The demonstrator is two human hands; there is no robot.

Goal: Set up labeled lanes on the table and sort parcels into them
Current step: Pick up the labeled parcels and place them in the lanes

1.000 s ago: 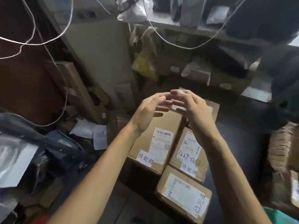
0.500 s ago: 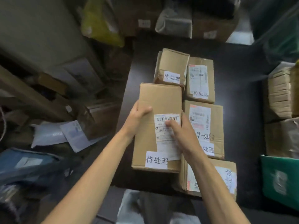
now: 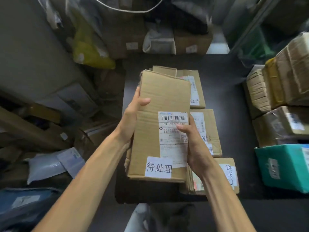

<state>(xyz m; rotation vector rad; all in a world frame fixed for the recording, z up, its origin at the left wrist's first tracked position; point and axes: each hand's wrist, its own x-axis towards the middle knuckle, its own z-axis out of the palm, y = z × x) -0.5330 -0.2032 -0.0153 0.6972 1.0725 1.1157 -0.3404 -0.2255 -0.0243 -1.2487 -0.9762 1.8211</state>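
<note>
I hold a long brown cardboard parcel (image 3: pixel 155 114) over the dark table (image 3: pixel 225 91). It carries a barcode shipping label and a handwritten white tag near its close end. My left hand (image 3: pixel 132 118) grips its left edge, thumb on top. My right hand (image 3: pixel 194 144) grips the right edge, thumb on the shipping label. Beneath and to the right lie three more tagged parcels in a column: a far parcel (image 3: pixel 195 87), a middle parcel (image 3: pixel 209 129) and a near parcel (image 3: pixel 229 174). Another box (image 3: pixel 164 70) peeks out behind the held one.
Stacked taped cartons (image 3: pixel 284 91) and a teal box (image 3: pixel 284 166) stand on the table's right side. Boxes and bags (image 3: pixel 158 41) crowd the far end, with a yellow bag (image 3: pixel 90 46) at left. Cartons, mailers (image 3: pixel 50 164) and clutter fill the floor to the left.
My hands came down from mid-air and took hold of the long parcel, then lifted it towards me. The view tilted down onto the table.
</note>
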